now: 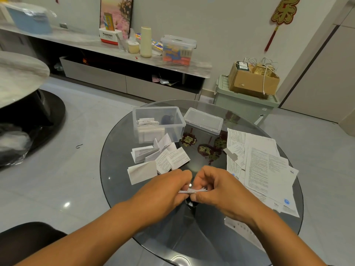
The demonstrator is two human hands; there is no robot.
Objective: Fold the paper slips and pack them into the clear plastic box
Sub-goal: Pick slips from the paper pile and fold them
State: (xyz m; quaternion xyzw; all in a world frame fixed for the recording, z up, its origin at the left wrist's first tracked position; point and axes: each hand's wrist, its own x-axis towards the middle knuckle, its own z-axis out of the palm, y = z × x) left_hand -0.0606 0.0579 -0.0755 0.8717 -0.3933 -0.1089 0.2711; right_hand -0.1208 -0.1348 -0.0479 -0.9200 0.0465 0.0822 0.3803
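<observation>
Over the round glass table (123, 169), my left hand (165, 191) and my right hand (217, 187) pinch a folded paper slip (193, 190) between them, seen edge-on. Several folded slips (161, 156) lie in a loose pile just beyond my left hand. Behind them stands the clear plastic box (158, 123), open, with folded slips stacked in its left part and a dark object inside. Its clear lid (203, 120) lies to the right of it. Flat unfolded printed sheets (265, 164) overlap on the table's right side.
Red and gold ornaments (207, 148) show through the glass at the table's middle. A green storage bin (244, 104) with a cardboard box on it stands behind the table. A long low cabinet (115, 77) runs along the wall. A second round table (17, 73) is at left.
</observation>
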